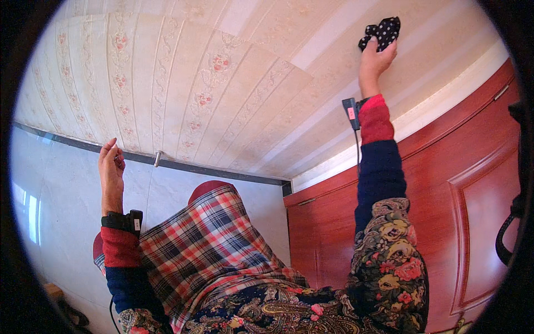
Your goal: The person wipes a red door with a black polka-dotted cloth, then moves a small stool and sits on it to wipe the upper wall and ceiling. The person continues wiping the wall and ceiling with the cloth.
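High on the right, my right hand [377,58] grips a bunched black cloth with white dots [386,33] and holds it at the papered wall [258,104]. Whether the cloth presses flat on the wallpaper is hard to tell. My left hand [112,160] is low on the left, in front of the wall's foot, with its fingers loosely curled. Its palm side is mostly hidden, and I cannot make out whether anything is in it. The wallpaper has pale stripes and pink flower bands.
A metal doorstop [158,158] sticks out near the dark skirting [217,170]. On the right stands a red wooden door [421,183] beside a white frame strip [442,104]. Glossy light tiles [66,188] cover the floor. A dark strap or handle [505,242] is at the right rim.
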Demonstrator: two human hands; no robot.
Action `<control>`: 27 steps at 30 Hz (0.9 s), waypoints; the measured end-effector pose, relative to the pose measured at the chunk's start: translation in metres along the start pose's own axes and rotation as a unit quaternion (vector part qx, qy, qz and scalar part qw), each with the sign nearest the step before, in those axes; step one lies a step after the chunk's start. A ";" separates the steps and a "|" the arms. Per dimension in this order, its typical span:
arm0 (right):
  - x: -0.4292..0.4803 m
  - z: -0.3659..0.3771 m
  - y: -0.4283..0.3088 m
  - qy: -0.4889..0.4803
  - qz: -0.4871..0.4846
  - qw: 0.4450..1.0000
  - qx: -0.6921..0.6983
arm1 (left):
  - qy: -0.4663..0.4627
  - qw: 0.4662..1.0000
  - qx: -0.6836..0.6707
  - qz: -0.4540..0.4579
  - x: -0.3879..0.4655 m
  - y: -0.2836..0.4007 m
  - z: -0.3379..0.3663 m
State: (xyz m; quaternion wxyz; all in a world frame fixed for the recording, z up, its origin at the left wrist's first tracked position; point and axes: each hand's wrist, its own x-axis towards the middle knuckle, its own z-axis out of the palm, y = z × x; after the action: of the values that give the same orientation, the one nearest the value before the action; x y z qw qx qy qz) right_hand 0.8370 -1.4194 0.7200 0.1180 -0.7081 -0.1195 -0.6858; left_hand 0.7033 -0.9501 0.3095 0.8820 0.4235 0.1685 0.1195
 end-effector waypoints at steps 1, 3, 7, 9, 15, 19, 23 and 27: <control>-0.012 0.004 0.001 0.012 -0.002 1.000 0.003 | -0.005 1.000 -0.001 0.007 -0.001 0.001 0.000; -0.050 0.002 0.003 -0.040 -0.031 0.999 -0.007 | 0.001 1.000 -0.005 -0.003 -0.002 0.002 -0.002; -0.144 -0.009 0.002 -0.166 -0.044 0.985 -0.019 | 0.006 1.000 -0.003 -0.007 -0.003 0.003 -0.003; -0.175 -0.017 -0.002 -0.248 -0.042 0.968 -0.015 | 0.008 1.000 0.000 -0.004 -0.003 0.003 -0.003; -0.170 -0.018 -0.015 -0.246 -0.047 0.967 0.048 | 0.017 1.000 -0.013 0.011 -0.010 0.007 0.000; -0.103 0.008 -0.027 -0.135 -0.022 0.989 0.050 | 0.016 0.999 -0.027 0.009 -0.014 0.011 0.009; -0.015 0.033 -0.051 -0.088 -0.038 0.994 0.060 | 0.027 0.999 -0.046 0.008 -0.016 0.015 0.014; 0.058 0.053 -0.087 -0.020 -0.086 0.993 0.081 | 0.019 0.999 -0.046 0.010 -0.017 0.016 0.012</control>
State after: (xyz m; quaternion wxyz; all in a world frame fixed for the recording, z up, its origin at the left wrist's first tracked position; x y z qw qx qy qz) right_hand 0.8603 -1.3191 0.7763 0.1131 -0.6972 -0.2375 -0.6669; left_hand 0.6914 -0.9548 0.3328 0.8960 0.3815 0.1758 0.1437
